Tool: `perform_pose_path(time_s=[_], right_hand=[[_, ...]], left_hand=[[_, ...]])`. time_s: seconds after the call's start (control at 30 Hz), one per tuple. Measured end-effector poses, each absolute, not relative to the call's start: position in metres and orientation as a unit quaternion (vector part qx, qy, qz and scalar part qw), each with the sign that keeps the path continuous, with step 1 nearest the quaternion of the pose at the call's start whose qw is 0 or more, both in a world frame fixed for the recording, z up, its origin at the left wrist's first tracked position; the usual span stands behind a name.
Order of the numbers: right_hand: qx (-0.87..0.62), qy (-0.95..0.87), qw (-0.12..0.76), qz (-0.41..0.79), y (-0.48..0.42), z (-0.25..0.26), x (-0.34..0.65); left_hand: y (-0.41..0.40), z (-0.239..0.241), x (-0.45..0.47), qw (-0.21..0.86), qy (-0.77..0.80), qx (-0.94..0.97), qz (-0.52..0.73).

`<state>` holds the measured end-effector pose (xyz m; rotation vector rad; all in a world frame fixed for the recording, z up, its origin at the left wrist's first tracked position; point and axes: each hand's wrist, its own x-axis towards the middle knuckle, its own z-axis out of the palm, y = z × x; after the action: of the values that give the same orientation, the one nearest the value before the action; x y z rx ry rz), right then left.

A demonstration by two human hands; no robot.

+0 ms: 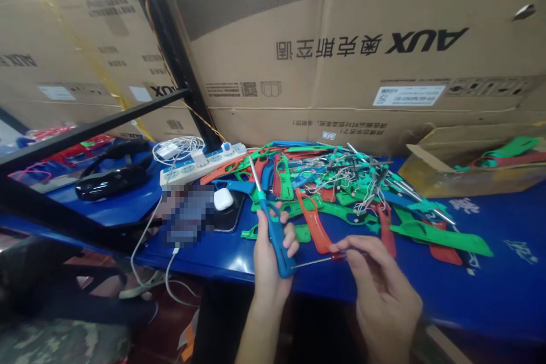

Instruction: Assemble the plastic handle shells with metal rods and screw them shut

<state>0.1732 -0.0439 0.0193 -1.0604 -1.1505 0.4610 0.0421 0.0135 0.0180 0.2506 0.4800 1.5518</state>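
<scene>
Cardboard AUX cartons (333,71) are backing the blue worktop (239,259); your left hand (268,267) is gripping a stick lighter (276,236), your right hand (379,287) a screwdriver (337,257).

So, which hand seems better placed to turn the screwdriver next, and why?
Probably the right hand: it holds the red-handled screwdriver, tip at the wide end of the blue lighter. The left hand is occupied gripping that lighter.

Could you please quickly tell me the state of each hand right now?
Left hand: closed around a blue lighter-like piece.
Right hand: closed, fingertips pinching a thin, red-handled tool.
</scene>
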Motion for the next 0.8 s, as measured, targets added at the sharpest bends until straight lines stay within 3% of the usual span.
perform_pose_path(time_s=[0.13, 0.3, 0.47, 0.57, 0.67, 0.8], right_hand=[[-0.467, -0.579, 0.636, 0.205, -0.047, 0.023, 0.178], [-0.452, -0.534, 0.692, 0.18, -0.045, 0.018, 0.177], [-0.507, -0.557, 0.628, 0.194, -0.041, 0.014, 0.18], [-0.486, -0.528, 0.653, 0.241, -0.04, 0.01, 0.181], [-0.47, -0.514, 0.69, 0.197, -0.039, 0.008, 0.181], [-0.483, -0.53, 0.662, 0.218, -0.042, 0.014, 0.182]], left_hand=[[0.014, 0.017, 0.041, 0.685, 0.219, 0.116, 0.685], [0.013, 0.018, 0.041, 0.685, 0.223, 0.12, 0.683], [0.013, 0.02, 0.042, 0.683, 0.233, 0.128, 0.68], [0.013, 0.02, 0.043, 0.683, 0.241, 0.135, 0.676], [0.013, 0.019, 0.043, 0.682, 0.247, 0.132, 0.675], [0.013, 0.019, 0.043, 0.686, 0.247, 0.134, 0.672]])
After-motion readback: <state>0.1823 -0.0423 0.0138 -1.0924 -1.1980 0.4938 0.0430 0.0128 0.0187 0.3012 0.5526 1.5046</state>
